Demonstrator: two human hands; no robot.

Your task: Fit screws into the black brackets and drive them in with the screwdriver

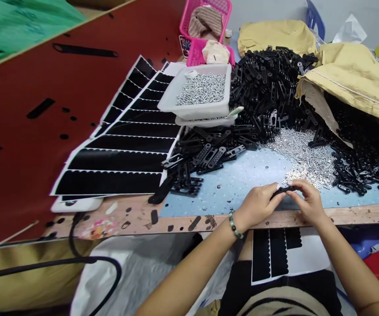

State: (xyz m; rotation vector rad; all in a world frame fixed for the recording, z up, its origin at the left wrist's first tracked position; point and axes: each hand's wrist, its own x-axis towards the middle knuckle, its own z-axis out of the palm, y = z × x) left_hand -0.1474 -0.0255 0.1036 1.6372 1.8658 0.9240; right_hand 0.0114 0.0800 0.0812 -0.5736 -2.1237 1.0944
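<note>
Between both hands, just above the table's front edge, is a small black plastic part [284, 190]. My left hand [260, 202] pinches its left end with thumb and forefinger. Its right end sits in the pinch of my right hand [308, 202]. The fingers cover much of the part, so its full shape is hidden. Just beyond the hands lies a heap of small silver metal pins [308, 153] on a blue sheet [242, 180]. Strips of black stickers on a white sheet [270, 259] rest on the lap below the table edge.
A white tub [192, 107] of metal pins stands at left centre, beside a large pile of black plastic parts [268, 79]. An opened tan sack [357, 83] spills black pieces at right. Black sticker sheets [120, 162] lean against a red board [61, 87]. Pink baskets [225, 8] stand behind.
</note>
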